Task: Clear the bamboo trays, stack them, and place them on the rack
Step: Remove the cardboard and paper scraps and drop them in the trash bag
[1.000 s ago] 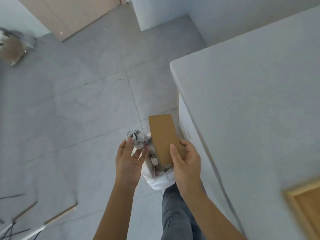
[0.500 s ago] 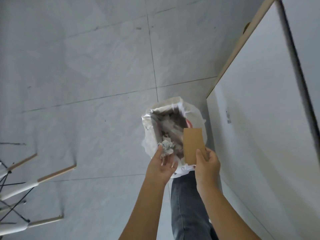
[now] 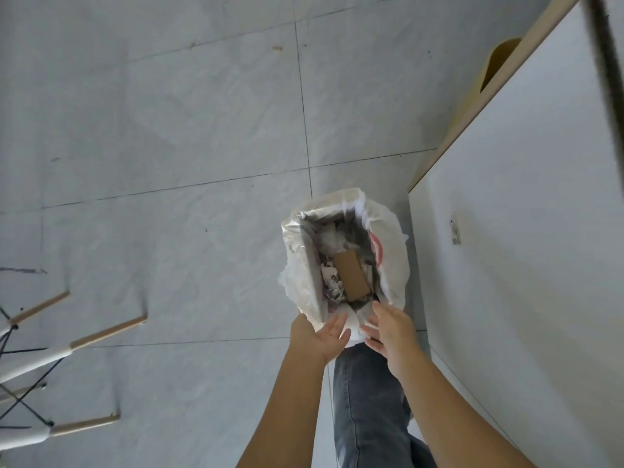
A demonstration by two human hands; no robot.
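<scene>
A trash bin lined with a white plastic bag (image 3: pixel 393 265) stands on the floor beside a white cabinet. A brown cardboard piece (image 3: pixel 351 274) lies inside it on crumpled paper (image 3: pixel 332 287). My left hand (image 3: pixel 319 334) and my right hand (image 3: pixel 391 327) hover just above the bin's near rim, fingers spread, both empty. No bamboo tray is in view.
The white cabinet side (image 3: pixel 526 248) with a wooden edge rises at the right. Chair legs of wood and white (image 3: pixel 84 339) stand on the grey tiled floor (image 3: pixel 169 163) at the left. My leg in grey jeans (image 3: pixel 368 407) is below the bin.
The cardboard piece left my right hand and the crumpled paper left my left hand; both now lie in the bin. My hands opened and drew back to the near rim.
</scene>
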